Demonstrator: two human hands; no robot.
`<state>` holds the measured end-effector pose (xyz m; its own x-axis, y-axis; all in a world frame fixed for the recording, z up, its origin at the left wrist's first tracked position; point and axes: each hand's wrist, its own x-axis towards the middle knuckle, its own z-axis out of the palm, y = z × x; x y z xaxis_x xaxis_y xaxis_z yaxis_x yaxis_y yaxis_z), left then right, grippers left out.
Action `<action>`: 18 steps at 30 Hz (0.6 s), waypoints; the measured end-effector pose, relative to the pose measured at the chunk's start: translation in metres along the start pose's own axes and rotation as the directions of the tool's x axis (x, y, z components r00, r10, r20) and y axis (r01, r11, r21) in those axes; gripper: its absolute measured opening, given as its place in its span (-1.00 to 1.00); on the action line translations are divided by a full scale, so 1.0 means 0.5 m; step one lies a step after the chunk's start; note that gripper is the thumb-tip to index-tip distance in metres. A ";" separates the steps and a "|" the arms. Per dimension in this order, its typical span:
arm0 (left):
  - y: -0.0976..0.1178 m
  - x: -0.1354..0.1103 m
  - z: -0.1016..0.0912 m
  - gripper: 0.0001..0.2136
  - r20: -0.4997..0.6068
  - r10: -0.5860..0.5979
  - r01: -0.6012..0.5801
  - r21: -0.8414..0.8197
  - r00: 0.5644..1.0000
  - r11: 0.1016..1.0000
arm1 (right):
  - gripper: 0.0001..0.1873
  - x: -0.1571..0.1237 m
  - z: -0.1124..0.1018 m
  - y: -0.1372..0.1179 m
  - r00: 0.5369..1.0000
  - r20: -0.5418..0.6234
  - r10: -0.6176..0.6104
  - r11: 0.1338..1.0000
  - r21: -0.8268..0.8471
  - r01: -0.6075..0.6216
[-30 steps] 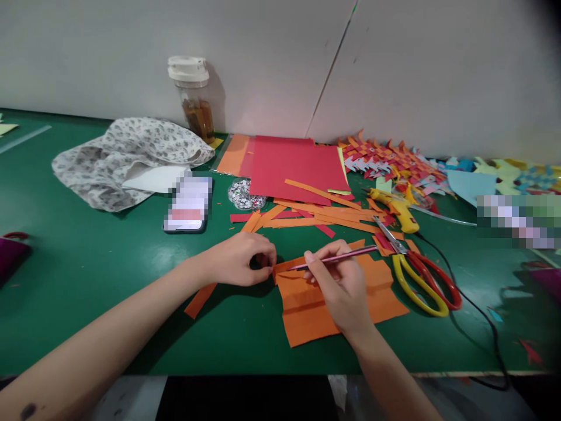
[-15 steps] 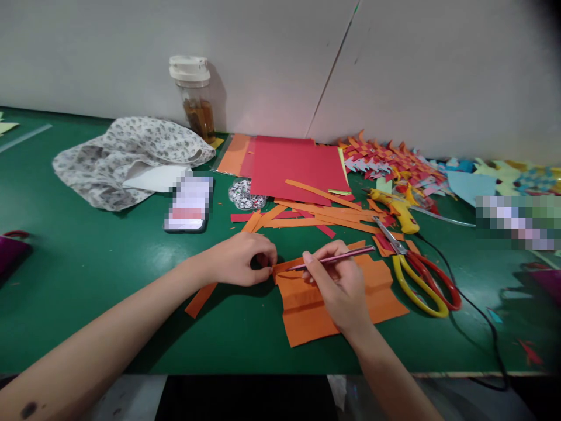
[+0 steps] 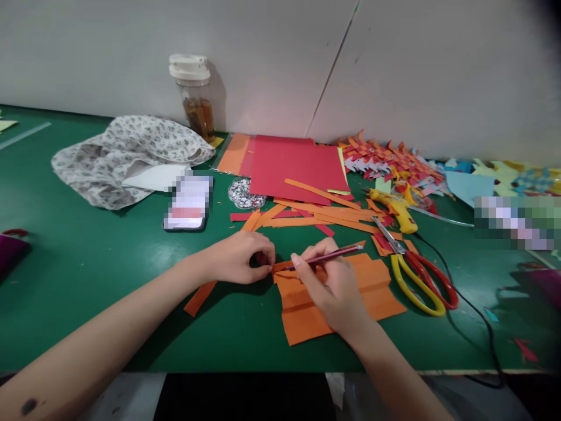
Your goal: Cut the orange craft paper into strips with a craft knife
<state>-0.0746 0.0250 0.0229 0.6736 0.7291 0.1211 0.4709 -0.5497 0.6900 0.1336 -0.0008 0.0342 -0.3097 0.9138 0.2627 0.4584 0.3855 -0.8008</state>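
Note:
A folded orange paper sheet (image 3: 377, 295) lies on the green table (image 3: 105, 257) in front of me. My left hand (image 3: 239, 257) is closed, its fingertips pinching the sheet's upper left corner. My right hand (image 3: 331, 286) is wrapped round a thin red pencil (image 3: 337, 254), whose tip rests on the paper close to my left fingers. The pencil's back end points to the upper right.
Yellow and red scissors (image 3: 416, 272) lie right of the sheet. Behind are orange strips (image 3: 315, 213), red paper sheets (image 3: 293, 164), a yellow glue gun (image 3: 397, 209) with a black cord, a phone (image 3: 188, 204), a patterned cloth (image 3: 127, 155), a jar (image 3: 195, 96) and paper cut-outs (image 3: 390, 159).
My right hand and the pencil have slid a little to the left, bringing the tip closer to my left fingers. My left hand has stayed in place.

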 end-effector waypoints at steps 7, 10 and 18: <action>-0.002 0.000 0.002 -0.93 -0.025 0.031 -0.031 -0.002 0.999 1.000 | -0.82 0.023 0.015 -0.033 0.962 0.147 -0.230 0.943 -0.211 0.258; -0.004 -0.001 0.002 -0.94 -0.036 0.014 -0.014 -0.006 0.999 1.000 | -0.83 0.027 0.026 -0.023 0.967 0.101 -0.234 0.949 -0.192 0.250; -0.011 -0.002 0.002 -0.91 0.002 -0.002 0.002 -0.032 1.000 0.999 | -0.82 0.031 0.015 0.013 0.996 -0.084 0.040 0.991 0.130 -0.029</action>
<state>-0.0773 0.0269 0.0180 0.6740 0.7292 0.1182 0.4539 -0.5351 0.7125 0.1254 0.0149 0.0289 -0.2201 0.9360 0.2749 0.3553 0.3393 -0.8710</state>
